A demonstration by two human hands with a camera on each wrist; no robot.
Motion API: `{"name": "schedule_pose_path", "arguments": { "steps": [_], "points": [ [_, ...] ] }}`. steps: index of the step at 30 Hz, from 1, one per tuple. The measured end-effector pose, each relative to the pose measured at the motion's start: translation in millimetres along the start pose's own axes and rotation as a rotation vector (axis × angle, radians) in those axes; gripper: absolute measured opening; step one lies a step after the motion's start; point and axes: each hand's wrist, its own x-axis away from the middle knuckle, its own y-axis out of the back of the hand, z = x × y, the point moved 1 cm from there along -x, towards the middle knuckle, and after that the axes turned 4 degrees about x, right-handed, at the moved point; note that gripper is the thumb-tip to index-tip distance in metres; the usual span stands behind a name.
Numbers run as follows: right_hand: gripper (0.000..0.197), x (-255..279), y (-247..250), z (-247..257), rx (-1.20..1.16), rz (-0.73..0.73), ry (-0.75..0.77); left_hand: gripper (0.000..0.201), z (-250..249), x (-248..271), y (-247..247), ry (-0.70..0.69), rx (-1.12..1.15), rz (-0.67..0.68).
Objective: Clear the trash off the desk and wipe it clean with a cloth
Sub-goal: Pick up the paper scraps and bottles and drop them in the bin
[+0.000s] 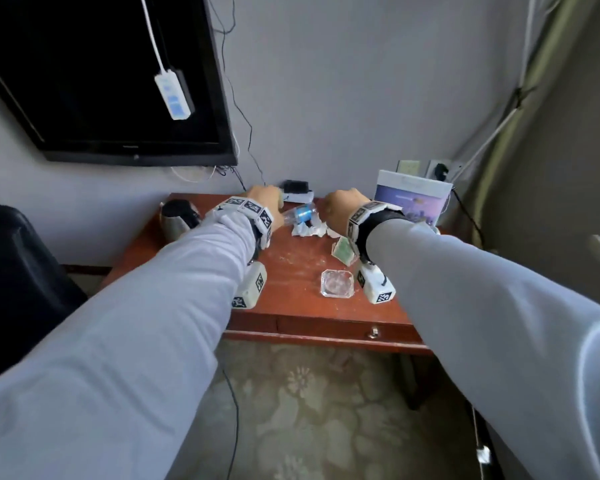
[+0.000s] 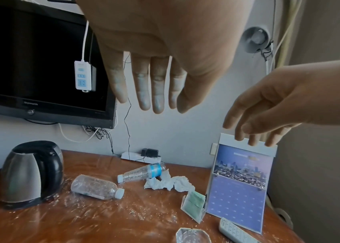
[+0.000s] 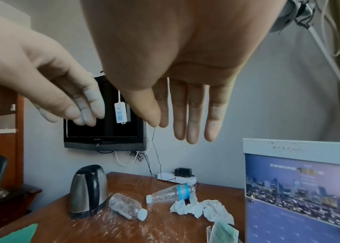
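Observation:
Two empty plastic bottles lie on the dusty red-brown desk (image 1: 291, 271): one with a blue label (image 2: 144, 171) (image 3: 171, 194) (image 1: 300, 214) and an unlabelled one (image 2: 96, 187) (image 3: 127, 206). A crumpled white tissue (image 2: 169, 183) (image 3: 204, 208) (image 1: 309, 230) sits beside the labelled bottle. My left hand (image 2: 154, 98) (image 1: 264, 199) hovers above the bottles with straight fingers and holds nothing. My right hand (image 3: 185, 125) (image 1: 340, 206) hovers above the tissue, also open and empty. White dust streaks the desk top.
A steel kettle (image 2: 31, 172) stands at the desk's left, an upright printed sign (image 2: 239, 185) at the right, with a card holder (image 2: 194, 203), a remote (image 2: 235, 233) and a glass ashtray (image 1: 337, 283) in front. A power strip (image 2: 139, 156) lies by the wall. Something teal-green (image 3: 19, 233) shows at the near left.

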Motion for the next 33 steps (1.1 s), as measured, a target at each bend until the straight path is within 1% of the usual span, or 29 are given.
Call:
{"name": "schedule_pose_path", "arguments": {
  "steps": [2, 6, 10, 13, 18, 21, 24, 27, 31, 33],
  "points": [
    [0.025, -24, -2, -18, 0.011, 0.02, -0.007, 0.028, -2, -23, -6, 0.019, 0.003, 0.004],
    [0.033, -58, -23, -39, 0.018, 0.093, 0.013, 0.026, 8, -59, -24, 0.078, 0.007, 0.058],
    [0.038, -101, -52, -49, -0.001, 0.14, -0.013, 0.019, 27, -100, -42, 0.091, -0.022, 0.088],
    [0.039, -130, -73, -51, -0.033, 0.16, -0.05, 0.02, 43, -137, -57, 0.079, -0.036, 0.125],
    [0.04, -190, -111, -58, -0.097, 0.199, -0.16, 0.023, 72, -217, -91, 0.012, -0.054, 0.198],
    [0.039, -218, -124, -65, -0.08, 0.272, -0.252, 0.026, 86, -259, -109, -0.023, -0.051, 0.27],
    [0.038, -245, -130, -72, -0.11, 0.262, -0.313, 0.029, 96, -295, -123, -0.063, -0.064, 0.312],
    [0.04, -262, -139, -78, -0.13, 0.278, -0.366, 0.028, 97, -323, -145, -0.104, -0.071, 0.364],
    [0.04, -277, -158, -92, -0.116, 0.375, -0.439, 0.04, 88, -349, -183, -0.137, -0.047, 0.425],
    [0.04, -287, -169, -100, -0.115, 0.414, -0.464, 0.04, 83, -363, -200, -0.15, -0.044, 0.457]
  ]
}}
